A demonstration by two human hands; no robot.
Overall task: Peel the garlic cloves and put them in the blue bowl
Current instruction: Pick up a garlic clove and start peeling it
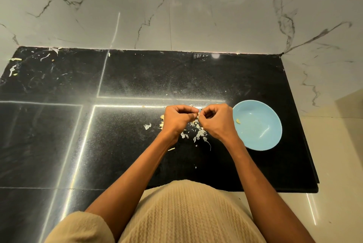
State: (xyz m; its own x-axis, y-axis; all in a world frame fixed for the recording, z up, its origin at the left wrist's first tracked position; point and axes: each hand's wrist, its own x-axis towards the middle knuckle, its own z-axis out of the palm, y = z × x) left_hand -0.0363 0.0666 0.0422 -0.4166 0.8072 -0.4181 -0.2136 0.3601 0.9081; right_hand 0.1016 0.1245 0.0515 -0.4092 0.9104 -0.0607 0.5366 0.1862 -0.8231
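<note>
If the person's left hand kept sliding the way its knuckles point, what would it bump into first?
Probably the right hand: the left hand faces it, both pinching a small pale garlic clove. Beyond sits the round light blue bowl.

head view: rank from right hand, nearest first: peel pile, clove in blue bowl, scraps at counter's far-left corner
1. peel pile, just under the right hand, toward the body.
2. clove inside the blue bowl, to its right.
3. scraps, far-left corner of the counter.
</note>
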